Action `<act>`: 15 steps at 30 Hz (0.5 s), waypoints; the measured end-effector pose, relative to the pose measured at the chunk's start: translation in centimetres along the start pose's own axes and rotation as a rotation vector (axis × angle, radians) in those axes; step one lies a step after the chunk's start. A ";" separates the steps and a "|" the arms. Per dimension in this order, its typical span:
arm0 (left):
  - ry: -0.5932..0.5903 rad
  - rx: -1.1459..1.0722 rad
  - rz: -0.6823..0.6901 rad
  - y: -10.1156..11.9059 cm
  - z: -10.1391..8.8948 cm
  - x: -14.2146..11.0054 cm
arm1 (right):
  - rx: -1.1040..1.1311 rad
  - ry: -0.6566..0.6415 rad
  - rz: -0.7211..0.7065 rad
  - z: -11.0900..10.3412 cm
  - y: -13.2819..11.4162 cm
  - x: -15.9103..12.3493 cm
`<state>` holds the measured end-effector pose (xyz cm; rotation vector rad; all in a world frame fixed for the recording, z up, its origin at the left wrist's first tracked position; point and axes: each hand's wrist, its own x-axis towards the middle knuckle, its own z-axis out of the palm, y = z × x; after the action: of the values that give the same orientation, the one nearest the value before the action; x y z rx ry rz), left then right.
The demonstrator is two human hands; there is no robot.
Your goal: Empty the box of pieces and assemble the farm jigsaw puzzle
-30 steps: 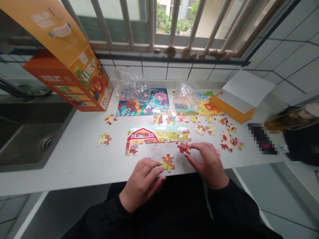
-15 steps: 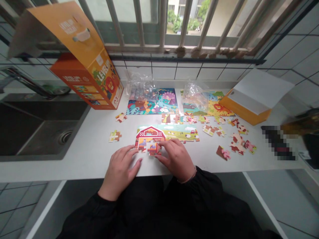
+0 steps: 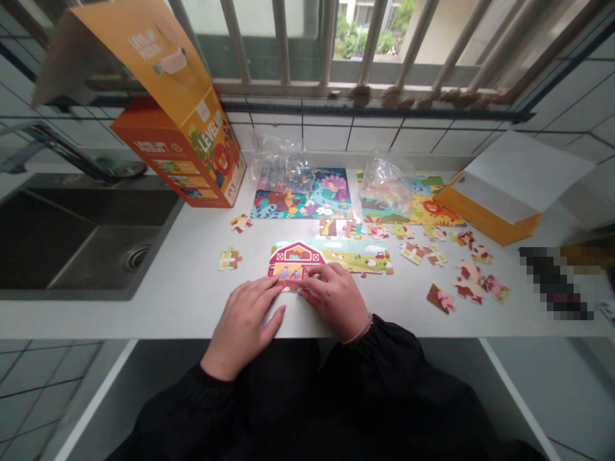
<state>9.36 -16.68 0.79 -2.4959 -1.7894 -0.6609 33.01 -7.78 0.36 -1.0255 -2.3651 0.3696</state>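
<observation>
A partly joined farm jigsaw puzzle (image 3: pixel 355 253) with a red barn and green field lies on the counter. My left hand (image 3: pixel 247 320) rests at its lower left corner, fingers stretched and thumb apart, fingertips touching the edge. My right hand (image 3: pixel 336 299) is closed at the right side of a puzzle piece (image 3: pixel 296 274) under the barn roof. That piece sits against the neighbouring barn piece, level with the puzzle. The right fingertips partly hide it. Loose puzzle pieces (image 3: pixel 471 282) with cow and pig patterns are scattered to the right.
Two picture sheets (image 3: pixel 331 198) lie behind, with crumpled clear plastic bags (image 3: pixel 283 169) on top. An orange puzzle box (image 3: pixel 192 163) stands at left beside the dark sink (image 3: pixel 158 256). An open yellow-and-white box (image 3: pixel 500 202) is at right. Two loose pieces (image 3: pixel 230 258) lie at left.
My right hand has brought the barn piece left and up against its neighbour, closing the gap between them. The left hand remains at the puzzle's corner. The whole view has shifted slightly.
</observation>
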 end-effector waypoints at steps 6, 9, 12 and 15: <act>-0.034 0.003 -0.002 0.0 -0.1 0.1 | -0.037 -0.011 -0.020 -0.1 -0.2 0.0; -0.057 0.016 -0.007 0.1 -0.1 0.2 | -0.042 -0.013 -0.031 -0.2 -0.3 0.0; -0.078 0.031 -0.010 0.1 -0.2 0.3 | -0.035 -0.012 -0.032 -0.2 -0.3 0.0; -0.082 0.035 -0.015 0.1 -0.2 0.3 | -0.036 -0.020 -0.028 -0.2 -0.3 0.0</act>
<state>9.46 -16.50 1.14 -2.5249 -1.8302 -0.5307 32.93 -8.01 0.66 -1.0087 -2.4090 0.3293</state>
